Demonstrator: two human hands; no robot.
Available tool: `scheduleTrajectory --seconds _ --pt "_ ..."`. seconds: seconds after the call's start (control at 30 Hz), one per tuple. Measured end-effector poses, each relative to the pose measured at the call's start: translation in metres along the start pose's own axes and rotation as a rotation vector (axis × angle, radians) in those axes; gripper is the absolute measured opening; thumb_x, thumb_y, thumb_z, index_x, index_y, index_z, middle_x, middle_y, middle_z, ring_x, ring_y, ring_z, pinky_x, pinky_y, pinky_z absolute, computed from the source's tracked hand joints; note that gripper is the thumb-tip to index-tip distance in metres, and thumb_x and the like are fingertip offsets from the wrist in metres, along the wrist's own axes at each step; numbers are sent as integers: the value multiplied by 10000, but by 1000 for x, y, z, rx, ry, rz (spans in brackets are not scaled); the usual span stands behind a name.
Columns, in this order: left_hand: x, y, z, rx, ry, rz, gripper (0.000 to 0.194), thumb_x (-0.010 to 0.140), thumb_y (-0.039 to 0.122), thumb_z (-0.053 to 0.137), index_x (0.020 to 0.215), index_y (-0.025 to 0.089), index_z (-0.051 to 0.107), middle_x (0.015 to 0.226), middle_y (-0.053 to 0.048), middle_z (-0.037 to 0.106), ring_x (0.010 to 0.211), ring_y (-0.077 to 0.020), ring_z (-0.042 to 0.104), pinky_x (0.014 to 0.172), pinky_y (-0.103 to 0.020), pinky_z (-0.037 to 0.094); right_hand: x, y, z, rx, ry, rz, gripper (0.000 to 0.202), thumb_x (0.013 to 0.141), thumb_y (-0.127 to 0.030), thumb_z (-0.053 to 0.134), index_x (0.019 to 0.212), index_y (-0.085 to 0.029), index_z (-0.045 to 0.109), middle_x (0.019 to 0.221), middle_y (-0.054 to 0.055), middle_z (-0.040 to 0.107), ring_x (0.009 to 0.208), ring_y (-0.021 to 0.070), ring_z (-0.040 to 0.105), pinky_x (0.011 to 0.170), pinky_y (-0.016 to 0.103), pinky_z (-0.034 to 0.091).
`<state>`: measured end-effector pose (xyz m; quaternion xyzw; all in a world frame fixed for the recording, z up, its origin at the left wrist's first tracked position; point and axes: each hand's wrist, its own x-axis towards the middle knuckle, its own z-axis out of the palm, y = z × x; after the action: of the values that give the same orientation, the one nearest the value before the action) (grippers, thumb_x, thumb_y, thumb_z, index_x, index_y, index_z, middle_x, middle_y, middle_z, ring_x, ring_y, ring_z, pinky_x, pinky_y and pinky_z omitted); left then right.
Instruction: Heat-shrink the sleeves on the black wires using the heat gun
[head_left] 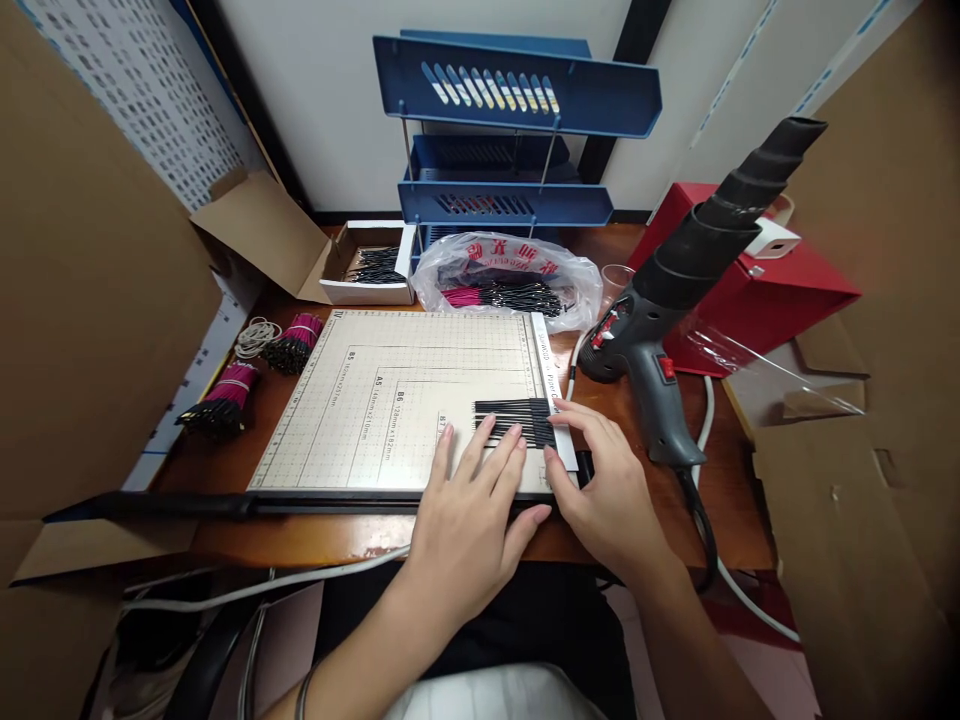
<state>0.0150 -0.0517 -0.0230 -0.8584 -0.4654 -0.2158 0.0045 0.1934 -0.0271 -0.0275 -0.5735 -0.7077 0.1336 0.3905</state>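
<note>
Several thin black strips (514,408) lie side by side near the right edge of a cream paper cutter board (322,420) marked with grid lines. My left hand (472,490) rests flat over the lower left part of the strips, its fingers spread. At their right ends is my right hand (600,470), thumb and index finger apart on either side of the row, touching the ends. The cutter's black handle (180,505) lies along the board's front edge, pointing left.
A heat gun (652,340) stands at the right before a red box (772,310). Behind the board are a plastic bag (510,265) of pink and black pieces, a small white box (367,292) and blue trays (517,90). Pink-black bundles (225,395) lie left.
</note>
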Motion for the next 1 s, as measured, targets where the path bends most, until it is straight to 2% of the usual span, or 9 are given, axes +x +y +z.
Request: scheduleTrajectory --seconds 0.13,0.27,0.5,0.83,1.0 --pt "2 2 2 1 -6 5 516 1063 433 431 1450 112 548 1551 -71 523 1466 -343 438 1251 -619 231 -3 -4 9 43 81 129 268 926 -243 519 1182 -212 592 1296 116 676 1213 268 618 1037 473 490" --pt "1 2 3 23 -12 3 515 1062 428 433 1457 117 543 1557 -69 515 1469 -340 437 1253 -608 235 -3 -6 15 42 111 188 300 913 -237 499 1195 -200 593 1308 133 664 1230 275 611 1040 478 487" --pt "0 3 5 42 -26 -1 526 1069 425 404 1482 120 521 1577 -54 488 1463 -319 448 1270 -559 220 -3 -9 16 37 91 314 386 876 -273 536 1255 -223 593 1243 109 717 1073 293 692 935 474 539" --pt "0 3 5 36 -37 5 555 1051 436 443 1505 122 498 1602 -65 460 1477 -320 429 1245 -532 293 -3 -8 12 96 21 375 414 930 -345 508 1328 -238 556 1296 99 702 1166 295 674 1019 497 516" --pt "14 -5 -1 49 -31 -11 572 1076 406 371 1543 79 425 1624 -91 416 1512 -296 378 1264 -521 251 3 -9 3 67 -38 355 428 985 -401 456 1377 -246 533 1313 115 687 1172 305 660 1010 513 507"
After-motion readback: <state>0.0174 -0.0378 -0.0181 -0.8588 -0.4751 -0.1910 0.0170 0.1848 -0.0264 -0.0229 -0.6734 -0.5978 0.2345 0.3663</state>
